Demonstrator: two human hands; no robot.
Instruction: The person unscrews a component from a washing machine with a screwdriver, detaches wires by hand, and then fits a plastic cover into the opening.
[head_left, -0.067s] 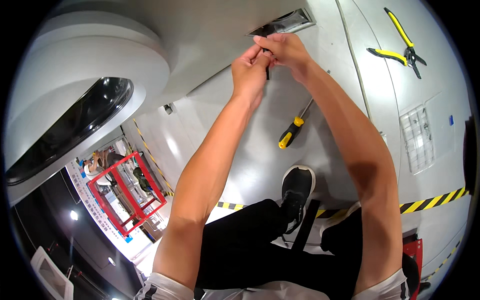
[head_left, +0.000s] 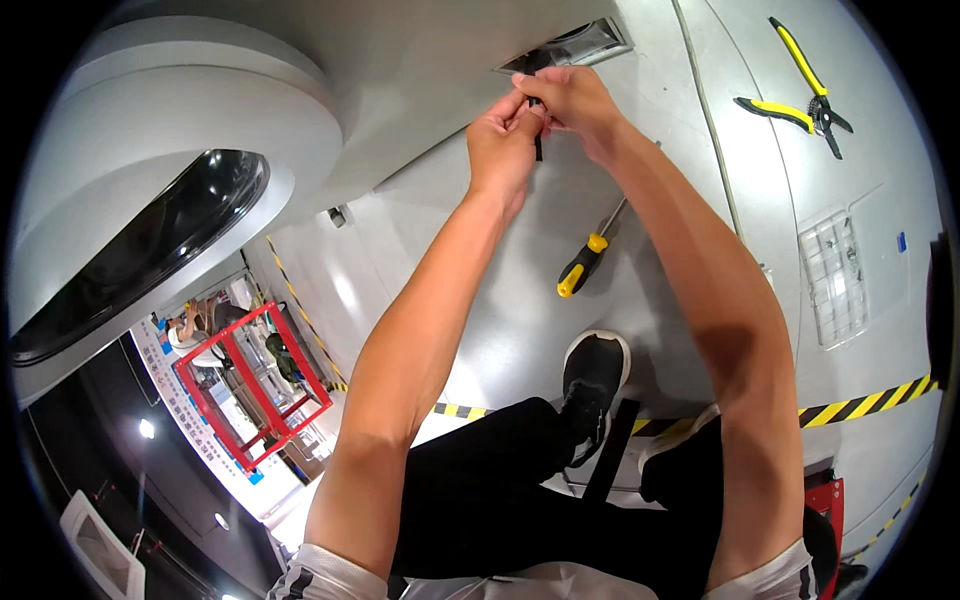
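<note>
We've got shiny grey floor [head_left: 450, 290] under our left hand [head_left: 502, 150] and right hand [head_left: 572, 100], both pinched closed on a black strip [head_left: 539, 151]; screwdriver [head_left: 582, 266] nearer us, pliers [head_left: 822, 115] off right, hole [head_left: 572, 47] just beyond.

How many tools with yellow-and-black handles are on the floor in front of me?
2: a screwdriver, partly behind the right forearm, and spread-open pliers at the upper right. The arms and legs could hide others.
</note>
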